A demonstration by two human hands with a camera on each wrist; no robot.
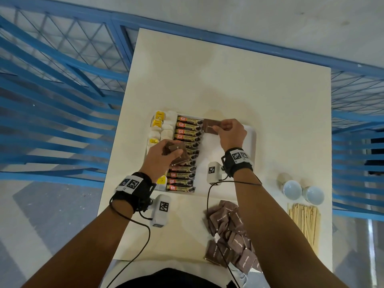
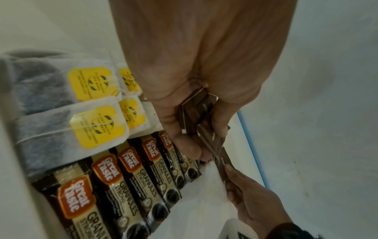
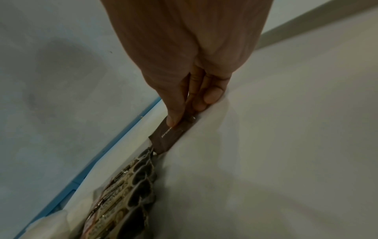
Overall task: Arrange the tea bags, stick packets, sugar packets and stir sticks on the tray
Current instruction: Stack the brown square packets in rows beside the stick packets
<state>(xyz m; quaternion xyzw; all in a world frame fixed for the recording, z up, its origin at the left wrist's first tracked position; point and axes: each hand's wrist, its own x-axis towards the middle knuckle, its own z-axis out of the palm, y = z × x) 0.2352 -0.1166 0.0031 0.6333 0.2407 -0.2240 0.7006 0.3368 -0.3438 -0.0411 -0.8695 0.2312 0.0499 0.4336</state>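
A white tray (image 1: 250, 140) holds tea bags (image 1: 158, 123) with yellow tags at its left and a column of coffee stick packets (image 1: 188, 129) beside them. My right hand (image 1: 229, 132) pinches one brown sugar packet (image 1: 211, 126) at the tray's far edge, just right of the top stick packet; the right wrist view shows the sugar packet (image 3: 168, 137) low against the tray. My left hand (image 1: 164, 156) grips a bundle of several brown sugar packets (image 1: 176, 153) over the stick packets (image 2: 131, 174). The bundle (image 2: 196, 116) shows in my left palm, near the tea bags (image 2: 67, 113).
A heap of loose brown sugar packets (image 1: 230, 231) lies on the table near me. Wooden stir sticks (image 1: 304, 221) lie at the right edge, behind them two overturned white cups (image 1: 302, 191). Blue railings surround the table (image 1: 228, 80).
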